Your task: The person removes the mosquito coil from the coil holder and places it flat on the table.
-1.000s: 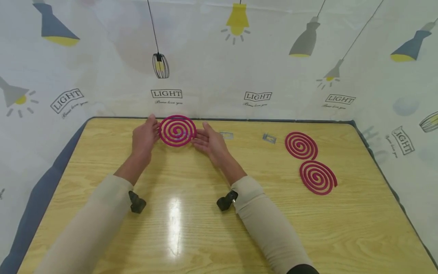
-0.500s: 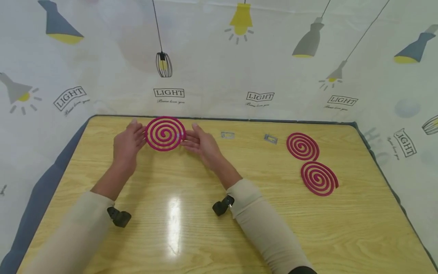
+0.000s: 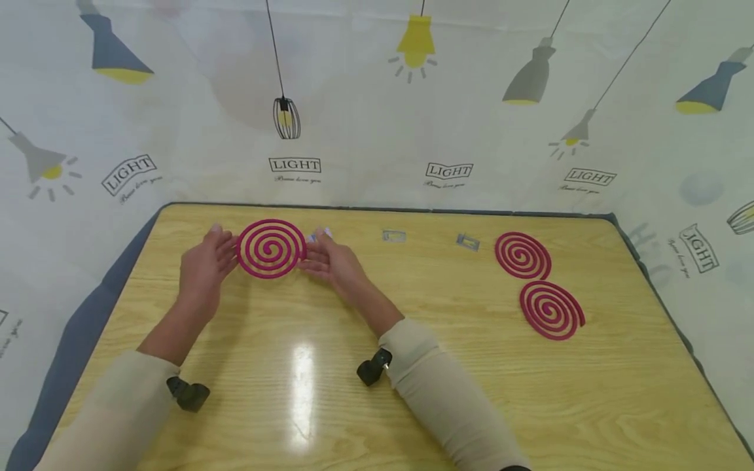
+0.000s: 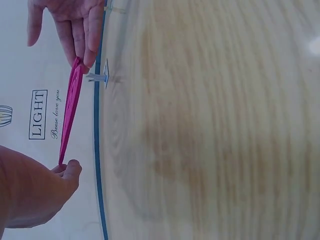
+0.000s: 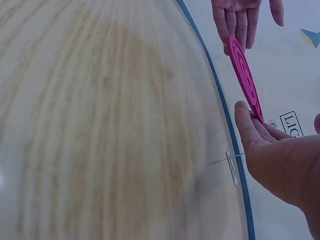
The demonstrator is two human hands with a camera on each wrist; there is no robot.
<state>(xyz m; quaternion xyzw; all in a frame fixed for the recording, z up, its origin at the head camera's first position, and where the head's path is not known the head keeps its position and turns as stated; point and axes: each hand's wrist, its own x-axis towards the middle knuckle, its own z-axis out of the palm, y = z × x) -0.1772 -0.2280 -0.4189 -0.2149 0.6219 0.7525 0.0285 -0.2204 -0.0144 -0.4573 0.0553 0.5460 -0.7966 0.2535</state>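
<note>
A magenta mosquito coil (image 3: 271,248) is held up off the table between both hands near the table's back left. My left hand (image 3: 201,271) supports its left edge, and my right hand (image 3: 341,265) its right edge. In the left wrist view, the straight fingers of the right hand (image 4: 80,27) touch the rim of the coil (image 4: 71,107). The right wrist view shows the left hand (image 5: 237,22) with fingers likewise extended under the coil (image 5: 245,77). A small metal coil stand (image 3: 312,237) is partly hidden behind the right hand.
Two more metal stands (image 3: 394,235) lie along the back of the wooden table (image 3: 471,392). Two other magenta coils, an upper one (image 3: 523,256) and a lower one (image 3: 552,310), lie flat at the right. A printed cloth backdrop (image 3: 377,131) borders the table.
Both hands have carried the coil leftward and somewhat nearer to me. The metal stand formerly seen through the coil now shows beside the right hand. The two coils at the right stay put.
</note>
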